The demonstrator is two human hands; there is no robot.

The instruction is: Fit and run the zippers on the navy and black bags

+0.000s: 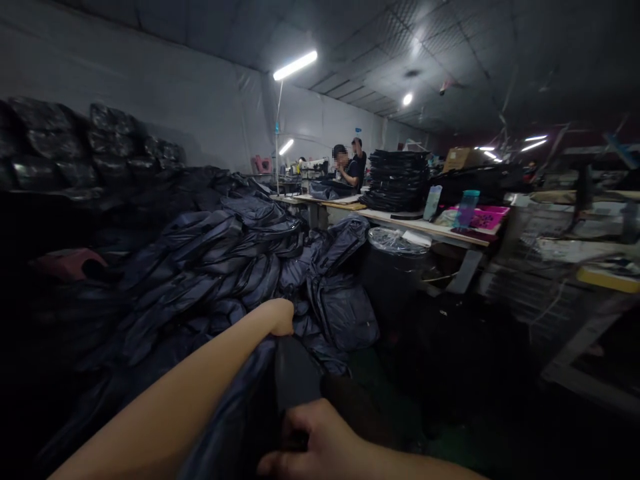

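A dark blue bag [245, 393] of shiny fabric hangs in front of me, with a dark inner panel [297, 373] showing. My left hand [283, 318] is closed over the top of it, at the far end; its fingertips are hidden behind the wrist and fabric. Lower down and nearer to me, my right hand [320, 437] has its fingers curled at the panel's lower part. The thumb lies lower against dark material, and a small gap shows between thumb and fingers. Just beyond the hands lies a large heap of similar dark blue bags [215, 260].
To the right, a worktable [450, 232] bears a stack of black pieces [397, 175], bottles [467, 208] and a pink basket [493, 217]. Two people [350, 170] are at the back. Wrapped bundles [55, 143] line the left wall. Dark bags [460, 347] stand at right.
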